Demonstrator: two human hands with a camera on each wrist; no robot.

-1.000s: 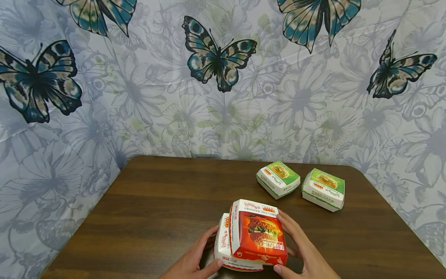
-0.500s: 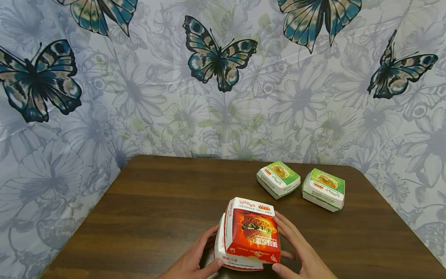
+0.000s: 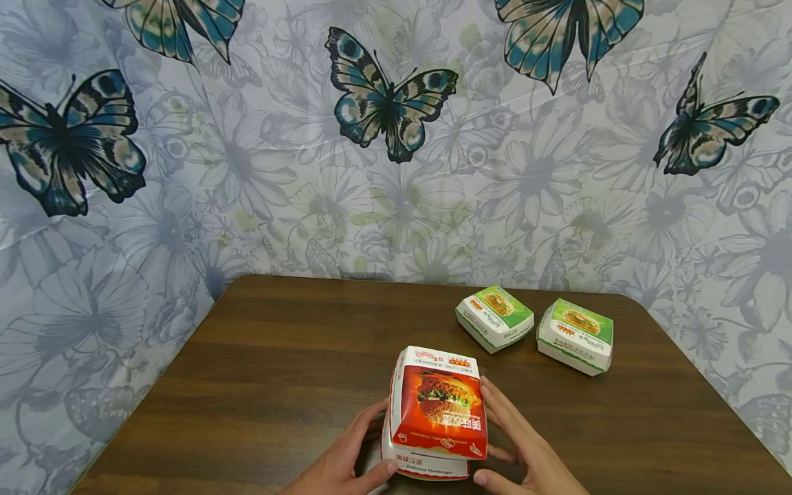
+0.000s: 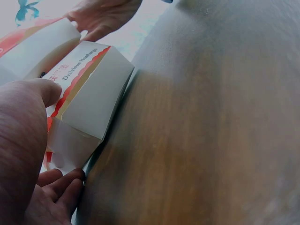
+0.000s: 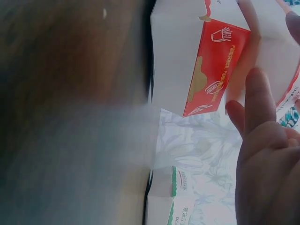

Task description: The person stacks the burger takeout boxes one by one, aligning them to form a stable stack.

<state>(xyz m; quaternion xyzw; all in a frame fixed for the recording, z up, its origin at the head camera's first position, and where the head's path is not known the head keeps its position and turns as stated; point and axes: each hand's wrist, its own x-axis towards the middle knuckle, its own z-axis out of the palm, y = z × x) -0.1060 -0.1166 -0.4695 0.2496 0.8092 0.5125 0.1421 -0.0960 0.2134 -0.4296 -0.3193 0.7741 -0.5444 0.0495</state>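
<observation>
Red-and-white card forms the upper hamburger box (image 3: 441,405), which sits over the lower hamburger box (image 3: 433,466) near the front of the brown wood-grain tabletop (image 3: 278,357). It is set back a little, so the lower box's front flap shows, and its right corner juts past the one below. The left hand (image 3: 343,454) grips the lower box, thumb against the front, fingers curled at the left side. The right hand (image 3: 526,447) has its fingers nearly straight, touching the upper box's right side; its thumb stands apart, just below the near corner, and does not appear to pinch anything.

The step in hand looks like lining up one box on the other. The next move probably calls for a light sideways push from the right fingers while the left hand keeps the base from sliding.

"Delicious Hamburger" reads clearly on the lower flap, beside red Chinese characters. Large white Chinese characters run under the burger photo on the upper lid; the smaller print is too fine to read. Behind, to the right, two green-topped boxes, the nearer one (image 3: 575,337) and the farther one (image 3: 495,320), carry burger pictures and orange badges; no brand is legible.
</observation>
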